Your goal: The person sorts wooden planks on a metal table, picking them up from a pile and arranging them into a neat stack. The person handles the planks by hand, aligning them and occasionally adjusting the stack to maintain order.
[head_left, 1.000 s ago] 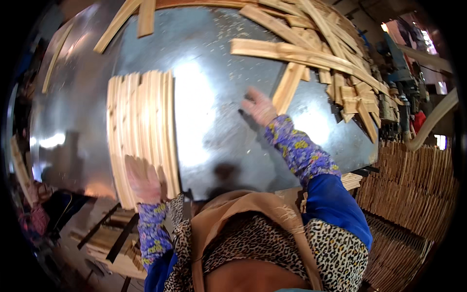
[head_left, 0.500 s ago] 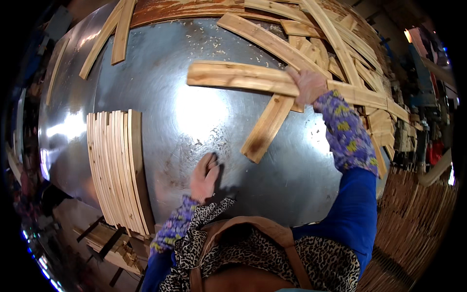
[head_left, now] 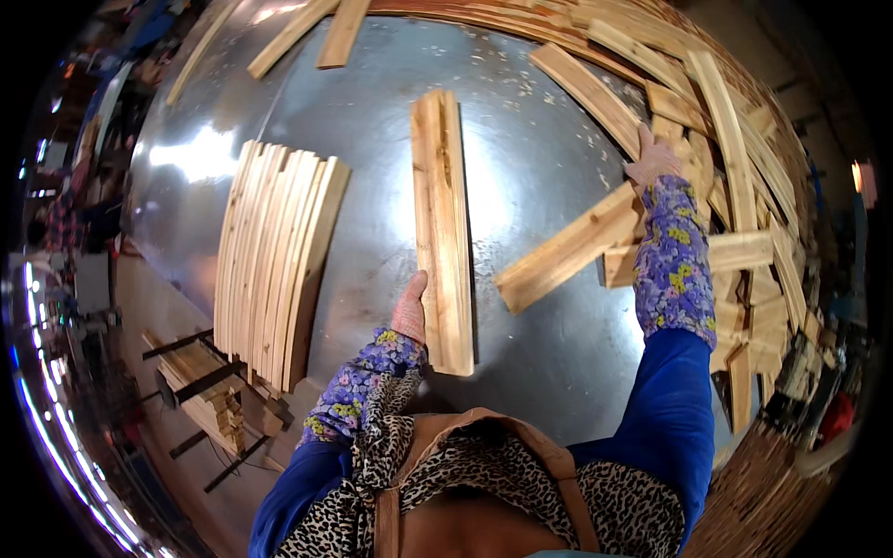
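A pale wooden plank point(head_left: 443, 214) stretches away from me over the metal tabletop point(head_left: 372, 279). My left hand point(head_left: 410, 307) grips its left edge close to the near end; the fingers are partly hidden by the wood. Out to the right, my right hand point(head_left: 657, 160) is spread open over the loose planks. It lies by the end of a slanting plank point(head_left: 591, 98) and the upper end of another plank point(head_left: 567, 246); whether it touches either I cannot tell.
A row of planks point(head_left: 270, 260) stands on edge at the left. Jumbled planks point(head_left: 730, 149) cover the right side, with wood shavings point(head_left: 502, 70) scattered at the back. Below the table's left edge, a rack point(head_left: 200, 391) holds more wood.
The plank that my right hand held crosswise has swung round lengthwise, and my left hand now grips it. My right hand has let go and moved right to the loose planks. The view has shifted.
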`<state>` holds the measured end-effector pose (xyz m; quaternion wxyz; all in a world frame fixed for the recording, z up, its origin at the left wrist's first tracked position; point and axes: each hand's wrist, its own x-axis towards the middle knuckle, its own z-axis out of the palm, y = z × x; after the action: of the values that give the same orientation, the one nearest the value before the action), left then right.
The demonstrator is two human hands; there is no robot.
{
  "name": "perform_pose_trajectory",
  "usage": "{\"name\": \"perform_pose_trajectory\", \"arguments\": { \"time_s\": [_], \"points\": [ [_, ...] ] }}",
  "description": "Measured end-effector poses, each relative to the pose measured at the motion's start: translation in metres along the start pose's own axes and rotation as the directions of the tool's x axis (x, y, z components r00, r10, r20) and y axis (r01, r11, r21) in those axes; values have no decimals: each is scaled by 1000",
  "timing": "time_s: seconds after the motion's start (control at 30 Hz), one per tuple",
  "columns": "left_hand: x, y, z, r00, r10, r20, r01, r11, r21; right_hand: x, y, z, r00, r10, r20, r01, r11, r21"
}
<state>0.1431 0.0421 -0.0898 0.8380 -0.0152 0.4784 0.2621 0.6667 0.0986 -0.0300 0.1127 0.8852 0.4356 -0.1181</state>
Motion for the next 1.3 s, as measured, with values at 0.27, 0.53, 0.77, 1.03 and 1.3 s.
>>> {"name": "perform_pose_trajectory", "arguments": {
  "time_s": [0.27, 0.53, 0.77, 1.03, 1.3],
  "points": [
    [6, 25, -66, 999, 32, 23, -35, 992, 124, -169, -174, 42, 768, -528, 361, -474, -90, 876],
    [-67, 31, -41, 918, 210, 335, -377, 723, 579, -328, -290, 109, 638, -727, 256, -720, -444, 533],
    [-129, 73, -80, 660, 692, 293, -703, 433, 564, -343, -320, 85, 765, -508, 396, -402, 104, 910],
    [-188, 149, -95, 416, 786, 458, -833, 128, 538, -407, -460, 227, 574, -818, 41, 491, 383, 782],
    [-112, 192, -65, 738, 672, 65, -662, 739, -128, -433, -434, 219, 577, -817, -10, 394, 268, 879]
  ]
}}
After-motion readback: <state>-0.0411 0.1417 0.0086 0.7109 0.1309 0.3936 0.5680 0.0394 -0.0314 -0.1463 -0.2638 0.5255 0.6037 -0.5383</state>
